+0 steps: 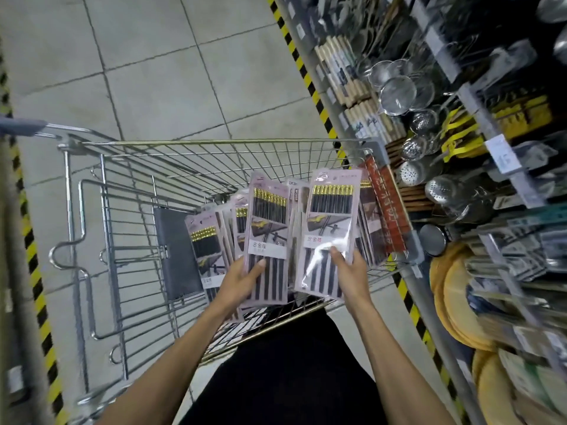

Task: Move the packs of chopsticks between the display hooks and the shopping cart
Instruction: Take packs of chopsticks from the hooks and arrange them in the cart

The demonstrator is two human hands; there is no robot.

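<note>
Two chopstick packs (333, 228) over shopping cart (196, 142)

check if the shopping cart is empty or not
Not empty. More chopstick packs lean inside the shopping cart, behind the left pack gripped by the left hand and the right pack gripped by the right hand.

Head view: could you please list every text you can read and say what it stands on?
"合金筷": label of the left pack, held in the left hand.
"合金筷": label of the right pack, held in the right hand.
Red banner on the cart: white characters, too blurred to read.
Shelf price tags: too small to read.
</note>
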